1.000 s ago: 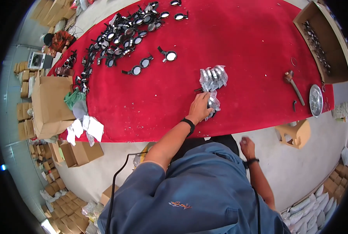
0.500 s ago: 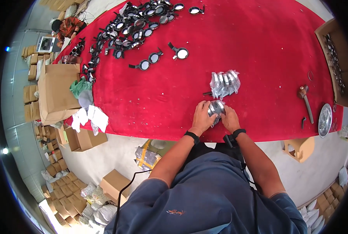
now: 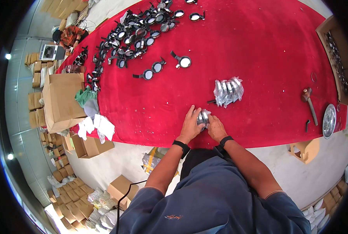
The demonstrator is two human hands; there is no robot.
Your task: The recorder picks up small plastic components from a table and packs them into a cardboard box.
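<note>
Both hands meet near the table's front edge: the left hand (image 3: 190, 125) and right hand (image 3: 216, 128) close their fingers around a small plastic-wrapped packet (image 3: 202, 117), which sits between them, touching both. It looks shiny and crinkled. Just beyond the right hand lies a heap of similar clear packets (image 3: 228, 91). Farther ahead of the left hand, round black-rimmed lenses (image 3: 150, 73) scatter over the red cloth (image 3: 259, 50). A hammer (image 3: 309, 102) and metal dish (image 3: 329, 120) lie well right; bare cloth surrounds the hands.
</note>
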